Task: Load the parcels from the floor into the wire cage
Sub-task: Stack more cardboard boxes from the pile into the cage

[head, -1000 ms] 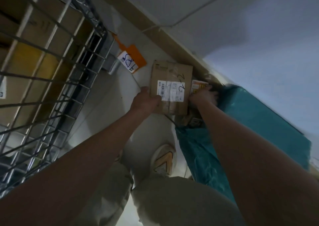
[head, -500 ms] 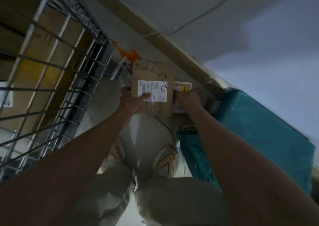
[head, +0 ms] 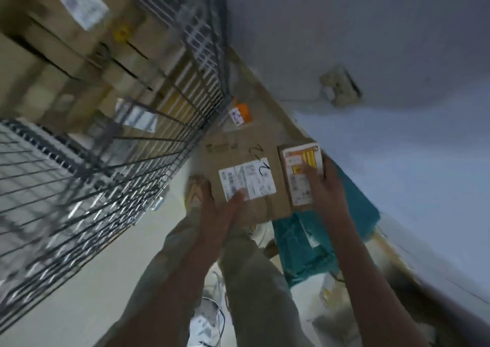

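At the bottom of the frame my two forearms reach up and away from me over my pale trousers (head: 254,280), with a white parcel (head: 205,320) lying on the cream floor (head: 87,280) low centre. My left hand (head: 214,211) grips the near edge of a brown cardboard box (head: 238,156), thumb pressed on its white shipping label (head: 248,182); my right hand (head: 322,187) curls round a smaller box (head: 301,173) with an orange and white label, held just beside the first. Both parcels are lifted off the floor at mid-frame. Below them to the right lies a teal plastic-wrapped parcel (head: 305,246). Left of my hands the wire cage (head: 127,161) fills the upper left, blurred, with cardboard boxes (head: 66,55) stacked inside. An orange tag (head: 240,113) hangs at its far corner. Beyond, a tan skirting (head: 267,89) meets the pale wall (head: 371,28), which carries a socket (head: 340,85).
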A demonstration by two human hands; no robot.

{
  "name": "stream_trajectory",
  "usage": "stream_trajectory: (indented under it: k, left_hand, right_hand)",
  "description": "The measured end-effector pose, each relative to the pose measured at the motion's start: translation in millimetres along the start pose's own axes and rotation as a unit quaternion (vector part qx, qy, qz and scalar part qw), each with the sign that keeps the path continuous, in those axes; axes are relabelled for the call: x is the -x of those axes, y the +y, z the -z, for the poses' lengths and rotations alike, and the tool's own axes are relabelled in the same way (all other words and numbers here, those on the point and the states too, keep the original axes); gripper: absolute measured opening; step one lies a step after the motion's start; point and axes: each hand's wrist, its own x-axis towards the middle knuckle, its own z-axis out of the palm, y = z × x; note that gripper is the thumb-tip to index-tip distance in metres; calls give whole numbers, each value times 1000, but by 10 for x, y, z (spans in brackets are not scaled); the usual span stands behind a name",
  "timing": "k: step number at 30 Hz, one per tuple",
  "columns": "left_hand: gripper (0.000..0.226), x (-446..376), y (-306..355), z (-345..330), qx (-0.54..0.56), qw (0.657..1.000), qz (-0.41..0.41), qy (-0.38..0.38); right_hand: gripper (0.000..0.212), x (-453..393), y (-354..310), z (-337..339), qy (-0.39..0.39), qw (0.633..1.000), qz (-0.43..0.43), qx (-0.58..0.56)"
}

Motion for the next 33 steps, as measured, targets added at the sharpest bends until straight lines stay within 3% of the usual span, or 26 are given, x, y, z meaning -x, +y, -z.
stream_trajectory:
  k: [1, 5, 9, 12, 18, 22, 26, 29, 33]
  left_hand:
    - [66, 318, 233, 45, -4, 1000, -15, 6]
    - [61, 1389, 930, 424, 39, 996, -54, -55]
    - [79, 1940, 1594, 1055, 40, 985, -121, -113]
    - [82, 2006, 1895, 1533, 88, 978, -164, -93]
    - [75, 1843, 2094, 2577, 137, 972, -191, -20]
    - [56, 1684, 2004, 3096, 203, 967, -153, 2]
    - [60, 1335, 1768, 3540, 219, 971, -84, 48]
    - [76, 1007, 1510, 3725, 212, 975, -17, 64]
    - [66, 575, 1229, 3752, 272, 958, 47, 80]
  right_hand:
    - [16, 278, -229, 179, 8, 1000, 12, 14]
    - [26, 1209, -1125, 831, 37, 995, 64, 62]
    - [42, 1675, -2086, 1086, 43, 992, 112, 28]
    - [55, 1864, -2669, 828, -12, 988, 147, 55]
    - [21, 2134, -3403, -196, -62, 977, 198, 58]
    - [11, 2112, -3674, -810, -94, 960, 223, 142]
    - [50, 1954, -3834, -1473, -163, 932, 200, 256]
    - [46, 1781, -3868, -1919, -203, 907, 178, 323]
    - [53, 1327, -3793, -2452, -222, 871, 145, 413]
